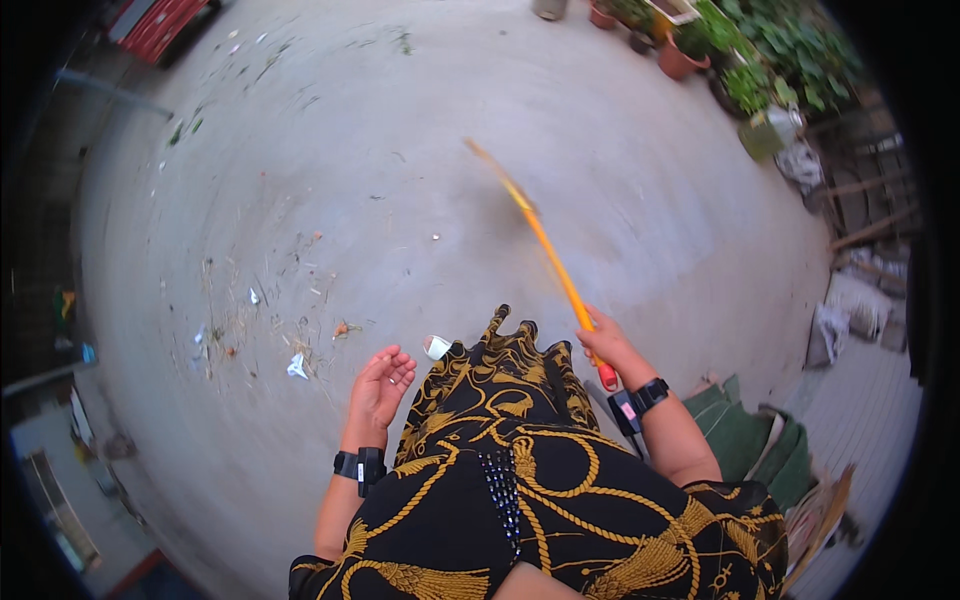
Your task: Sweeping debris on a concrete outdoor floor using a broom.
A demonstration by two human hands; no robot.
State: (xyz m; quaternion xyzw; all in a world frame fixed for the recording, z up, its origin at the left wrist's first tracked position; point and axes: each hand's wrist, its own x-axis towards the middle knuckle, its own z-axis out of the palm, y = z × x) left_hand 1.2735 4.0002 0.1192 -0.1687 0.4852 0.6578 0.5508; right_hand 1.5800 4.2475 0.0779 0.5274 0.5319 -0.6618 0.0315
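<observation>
My right hand [608,343] is closed around the grip of a long orange-yellow broom-like stick [553,258] with a red end cap. The stick slants forward and to the left over the concrete, and its tan far end is thin and blurred, so I cannot make out its shape. On the other side my left hand [384,378] hangs in the air, palm partly up, fingers apart and loosely curled around nothing. Beyond that hand, straw bits, white scraps [297,366] and an orange-brown scrap [344,329] lie scattered on the ground.
Potted plants [683,58] and a greenish jug [768,133] line the far right. Pale sacks [850,312] and wooden pieces are at the right edge; a green cloth heap [745,430] lies near my right arm. A red vehicle [158,25] stands far left.
</observation>
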